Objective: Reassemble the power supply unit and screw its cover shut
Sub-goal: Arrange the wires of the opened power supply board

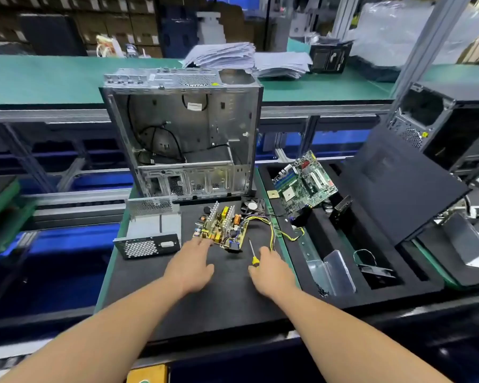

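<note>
head view: reassembly looks barely begun. power supply board (220,226) lies bare on the black mat (205,294), outside its metal housing (152,230), which sits open at nine o'clock from the board, just beside it; the small fan (251,205) rests loose at one o'clock from the board, its wires (271,230) trailing toward three o'clock. still to do, as i judge it: seat the board and fan in the housing, close the cover, drive the screws. left hand (190,268) reaches forward with fingers spread and relaxed, tips at the board's near edge, holding nothing. right hand (271,275) is also loosely open, fingers beside the yellow-handled screwdriver (252,251) but not gripping it. around: an empty computer case (183,134) stands at twelve o'clock, a motherboard (304,183) leans in the foam tray (343,294) at two o'clock, a dark side panel (407,189) beyond it. the loose wires could snag when the board is lifted.
</note>
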